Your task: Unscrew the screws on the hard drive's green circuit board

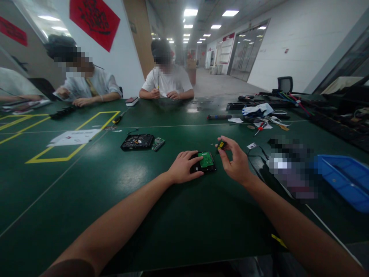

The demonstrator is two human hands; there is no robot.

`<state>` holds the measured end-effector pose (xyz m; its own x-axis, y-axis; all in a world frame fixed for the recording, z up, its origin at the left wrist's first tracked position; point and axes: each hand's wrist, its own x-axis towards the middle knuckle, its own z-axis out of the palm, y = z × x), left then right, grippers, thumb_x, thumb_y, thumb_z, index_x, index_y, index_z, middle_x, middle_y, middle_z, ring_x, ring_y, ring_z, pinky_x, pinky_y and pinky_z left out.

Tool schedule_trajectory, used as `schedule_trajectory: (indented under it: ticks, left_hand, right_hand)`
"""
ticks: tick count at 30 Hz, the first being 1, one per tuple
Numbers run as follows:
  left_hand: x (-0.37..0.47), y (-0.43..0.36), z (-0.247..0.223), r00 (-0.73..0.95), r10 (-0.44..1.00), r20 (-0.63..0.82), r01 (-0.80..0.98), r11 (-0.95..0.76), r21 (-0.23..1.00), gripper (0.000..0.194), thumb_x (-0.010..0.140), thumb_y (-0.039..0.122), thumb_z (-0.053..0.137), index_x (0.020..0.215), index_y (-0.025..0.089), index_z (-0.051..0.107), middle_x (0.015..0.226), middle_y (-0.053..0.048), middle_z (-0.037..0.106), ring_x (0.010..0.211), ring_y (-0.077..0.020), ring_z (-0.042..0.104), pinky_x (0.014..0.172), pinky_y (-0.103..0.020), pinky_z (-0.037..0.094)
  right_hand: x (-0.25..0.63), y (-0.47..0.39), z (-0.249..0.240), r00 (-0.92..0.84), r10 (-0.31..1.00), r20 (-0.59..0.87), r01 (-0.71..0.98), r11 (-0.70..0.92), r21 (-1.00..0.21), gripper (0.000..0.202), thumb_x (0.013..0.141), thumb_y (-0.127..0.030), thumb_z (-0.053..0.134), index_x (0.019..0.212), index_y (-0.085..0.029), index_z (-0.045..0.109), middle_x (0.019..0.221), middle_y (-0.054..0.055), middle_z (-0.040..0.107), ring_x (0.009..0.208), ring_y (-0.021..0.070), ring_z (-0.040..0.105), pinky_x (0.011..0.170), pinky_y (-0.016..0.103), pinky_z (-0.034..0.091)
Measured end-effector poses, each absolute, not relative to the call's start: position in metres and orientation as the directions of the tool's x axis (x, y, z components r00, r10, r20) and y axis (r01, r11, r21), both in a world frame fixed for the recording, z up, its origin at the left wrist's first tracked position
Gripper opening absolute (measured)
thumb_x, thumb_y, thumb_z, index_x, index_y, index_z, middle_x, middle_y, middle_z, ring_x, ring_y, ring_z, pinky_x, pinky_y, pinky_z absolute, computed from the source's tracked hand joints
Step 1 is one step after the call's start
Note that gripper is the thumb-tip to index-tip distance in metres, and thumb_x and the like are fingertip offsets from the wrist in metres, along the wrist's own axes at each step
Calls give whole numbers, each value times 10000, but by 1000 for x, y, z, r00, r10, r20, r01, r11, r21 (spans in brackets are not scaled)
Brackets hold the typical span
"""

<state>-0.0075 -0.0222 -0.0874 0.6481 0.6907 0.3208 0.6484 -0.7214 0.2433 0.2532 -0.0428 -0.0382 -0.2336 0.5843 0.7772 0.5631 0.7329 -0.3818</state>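
Note:
A hard drive (211,167) lies on the table with its green circuit board (206,158) facing up. My left hand (186,167) grips it from the left, thumb along the near edge and fingers over the far side and top. Just off the drive's right far corner, my right hand (235,159) pinches a black and yellow screwdriver (221,145) by its handle. The screwdriver's shaft and tip are hard to make out. Tiny bits that look like screws (211,144) rest on the table beyond the drive.
Left of my hands are another hard drive (137,141) and a loose circuit board (158,144). A blue bin (343,181) and a blurred-out device (291,173) stand on the right. Farther back lie a red screwdriver (261,127) and gloves (258,110). Two people (168,79) sit opposite.

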Motion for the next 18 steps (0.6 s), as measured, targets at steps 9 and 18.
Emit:
schedule_trajectory:
  ticks: [9, 18]
  left_hand:
    - [-7, -22, -85, 648, 694, 312, 640, -719, 271, 722, 906, 664, 621, 1520, 304, 502, 1586, -118, 425, 1426, -372, 425, 1186, -594, 325]
    - [-7, -22, -86, 646, 696, 315, 642, -718, 269, 728, 899, 663, 631, 1518, 302, 504, 1578, -122, 432, 1419, -369, 430, 1183, -587, 329]
  right_hand:
    - [252, -46, -29, -217, 522, 825, 595, 741, -312, 464, 957, -225, 675, 1389, -331, 543, 1168, 82, 582, 928, 251, 640, 802, 474, 612]
    - [251, -46, -31, -254, 538, 804, 584, 748, -316, 485, 991, -213, 608, 1451, -325, 498, 1302, 92, 618, 1053, 272, 656, 915, 503, 584]
